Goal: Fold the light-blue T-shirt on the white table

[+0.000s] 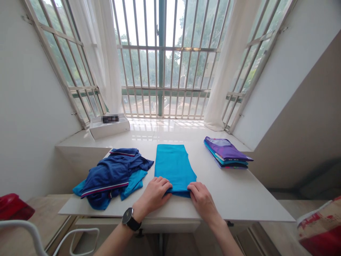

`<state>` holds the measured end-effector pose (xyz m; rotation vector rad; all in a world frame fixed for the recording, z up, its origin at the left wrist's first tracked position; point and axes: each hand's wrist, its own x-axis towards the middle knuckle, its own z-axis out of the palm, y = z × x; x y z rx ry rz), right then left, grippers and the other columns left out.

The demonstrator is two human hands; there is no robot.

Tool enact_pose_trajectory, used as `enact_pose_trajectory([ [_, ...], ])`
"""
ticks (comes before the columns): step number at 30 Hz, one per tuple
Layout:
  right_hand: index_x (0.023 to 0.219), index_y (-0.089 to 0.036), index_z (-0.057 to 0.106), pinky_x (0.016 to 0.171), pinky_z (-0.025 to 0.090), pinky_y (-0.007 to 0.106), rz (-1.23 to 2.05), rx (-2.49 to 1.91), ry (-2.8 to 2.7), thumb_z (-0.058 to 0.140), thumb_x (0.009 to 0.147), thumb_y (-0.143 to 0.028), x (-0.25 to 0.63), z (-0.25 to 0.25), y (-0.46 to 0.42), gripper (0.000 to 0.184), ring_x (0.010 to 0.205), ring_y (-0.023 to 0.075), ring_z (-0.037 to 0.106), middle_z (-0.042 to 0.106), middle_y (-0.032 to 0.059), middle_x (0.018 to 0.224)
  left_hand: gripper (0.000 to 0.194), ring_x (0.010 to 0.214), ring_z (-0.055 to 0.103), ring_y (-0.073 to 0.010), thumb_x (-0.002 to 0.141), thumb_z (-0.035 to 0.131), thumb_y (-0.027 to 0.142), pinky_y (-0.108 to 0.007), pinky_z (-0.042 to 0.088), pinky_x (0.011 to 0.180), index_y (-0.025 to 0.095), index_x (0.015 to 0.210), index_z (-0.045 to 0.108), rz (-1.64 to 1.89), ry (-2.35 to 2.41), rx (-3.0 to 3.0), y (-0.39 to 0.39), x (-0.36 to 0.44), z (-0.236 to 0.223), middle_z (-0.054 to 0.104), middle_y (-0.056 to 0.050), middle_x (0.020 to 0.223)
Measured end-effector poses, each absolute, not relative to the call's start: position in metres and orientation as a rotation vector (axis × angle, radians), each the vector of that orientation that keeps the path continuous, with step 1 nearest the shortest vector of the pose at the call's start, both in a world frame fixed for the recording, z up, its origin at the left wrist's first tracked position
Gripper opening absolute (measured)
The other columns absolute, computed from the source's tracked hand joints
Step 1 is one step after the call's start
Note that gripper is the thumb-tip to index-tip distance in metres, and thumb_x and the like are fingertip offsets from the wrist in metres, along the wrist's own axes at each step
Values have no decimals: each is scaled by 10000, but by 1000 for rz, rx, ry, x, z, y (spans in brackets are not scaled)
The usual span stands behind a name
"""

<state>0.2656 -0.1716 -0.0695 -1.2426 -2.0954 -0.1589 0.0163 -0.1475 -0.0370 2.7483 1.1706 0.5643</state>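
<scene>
A pair of bright blue shorts (173, 165), folded in half lengthwise, lies flat on the white table (229, 199) in front of me. My left hand (157, 193) is closed on the near left corner, with fingers curled over the cloth and the thumb by its edge. At the near right corner, my right hand (202, 199) pinches the same edge. A strip of the cloth's layer below shows between the hands. To the left is a loose heap of clothes, with a navy striped garment (106, 174) over a bright blue one (136, 183).
A neat stack of folded clothes (226, 151), purple on top, sits at the right. Behind the heap, a white open box (109, 128) rests on the window sill (165, 129). White curtains (106, 57) hang by the barred window. A red-and-beige bag (322, 224) stands at lower right.
</scene>
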Motion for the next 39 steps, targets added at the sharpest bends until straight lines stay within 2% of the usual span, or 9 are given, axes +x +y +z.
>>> enact_pose_trajectory([
  [7, 944, -207, 632, 784, 469, 334, -174, -1263, -2103, 501, 910, -56, 265, -72, -171, 202, 866, 217, 610, 682, 60, 963, 172, 974, 575, -239, 902, 595, 219, -370, 453, 828, 244, 1072, 608, 458, 1219, 2802, -146, 56, -36, 652, -41, 1058],
  [11, 935, -208, 629, 771, 467, 328, -164, -1253, -2100, 494, 914, -55, 265, -73, -170, 205, 848, 212, 606, 680, 56, 948, 220, 984, 574, -235, 888, 568, 145, -356, 461, 816, 246, 1080, 605, 416, 1220, 2796, -143, 71, -39, 650, -35, 1056],
  [18, 920, -217, 643, 745, 468, 313, -178, -1204, -2095, 481, 899, -28, 265, -74, -169, 250, 826, 200, 606, 675, 52, 928, 346, 999, 575, -227, 851, 498, 0, -345, 460, 829, 245, 1069, 608, 422, 1268, 2757, -141, 38, -38, 654, -29, 1085],
  [23, 923, -216, 646, 755, 482, 321, -140, -1210, -2097, 506, 881, -24, 265, -73, -170, 241, 840, 205, 602, 673, 52, 942, 410, 977, 589, -218, 788, 472, -78, -346, 462, 832, 234, 1011, 617, 476, 1336, 2704, -145, 9, -47, 665, -20, 1035],
  [33, 877, -216, 644, 779, 481, 325, -84, -1186, -2088, 500, 820, 30, 266, -71, -172, 290, 861, 202, 585, 661, 49, 942, 326, 931, 542, -218, 785, 464, -99, -358, 451, 816, 200, 861, 571, 728, 1311, 2728, -152, 7, -59, 616, -25, 936],
  [39, 821, -211, 628, 764, 470, 314, -64, -1153, -2109, 484, 796, 43, 266, -69, -172, 292, 846, 192, 580, 654, 43, 907, 361, 953, 521, -218, 743, 449, -103, -368, 434, 841, 210, 870, 576, 706, 1316, 2697, -155, 4, -57, 606, -24, 949],
])
